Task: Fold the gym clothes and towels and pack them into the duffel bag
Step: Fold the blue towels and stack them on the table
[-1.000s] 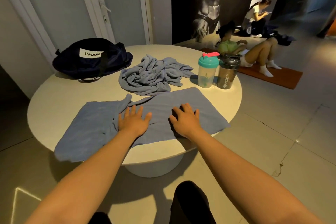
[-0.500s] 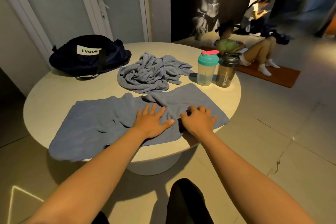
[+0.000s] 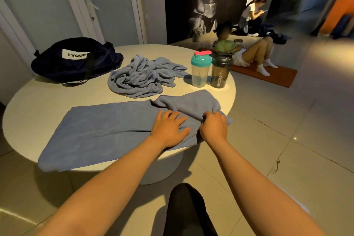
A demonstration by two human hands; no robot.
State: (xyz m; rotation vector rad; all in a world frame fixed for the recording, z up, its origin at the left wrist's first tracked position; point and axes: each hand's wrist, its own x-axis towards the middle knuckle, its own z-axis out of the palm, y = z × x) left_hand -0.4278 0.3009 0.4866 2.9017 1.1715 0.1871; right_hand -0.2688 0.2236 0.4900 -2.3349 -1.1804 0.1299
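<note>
Towel (image 3: pixel 107 126) lies spread along the table's (image 3: pixel 47 94) near edge and looks soft, light, floppy; left hand (image 3: pixel 169 130) presses it with spread fingers, right hand (image 3: pixel 214 127) pinches a fold; best lifted by 2 corners

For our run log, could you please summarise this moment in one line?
item: spread blue towel | left hand: flat on it | right hand: grips its fold | crumpled towel: untouched
</note>
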